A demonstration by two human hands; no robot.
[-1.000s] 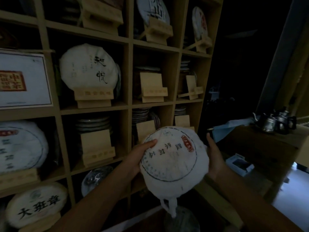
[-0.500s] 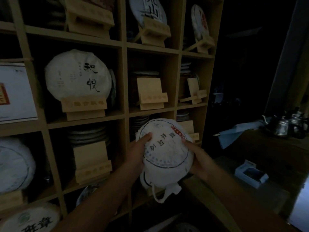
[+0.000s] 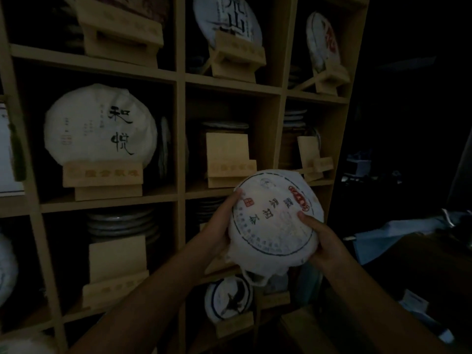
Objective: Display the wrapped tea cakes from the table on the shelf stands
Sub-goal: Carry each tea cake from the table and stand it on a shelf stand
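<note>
Before the shelf, we are carrying a wrapped tea cake face-out, left hand and right hand gripping its opposite edges. Placement is pending; next, we judge, it needs lifting onto the empty stand just above-left.

Head camera faces the shelf closely, angled slightly down.

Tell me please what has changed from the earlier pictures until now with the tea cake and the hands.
The tea cake was carried up and closer to the shelf, now in front of the empty stand. The right hand moved from its edge onto its face, thumb on the front. The left hand still grips the left edge. The cakes already on the shelf are unchanged.
</note>
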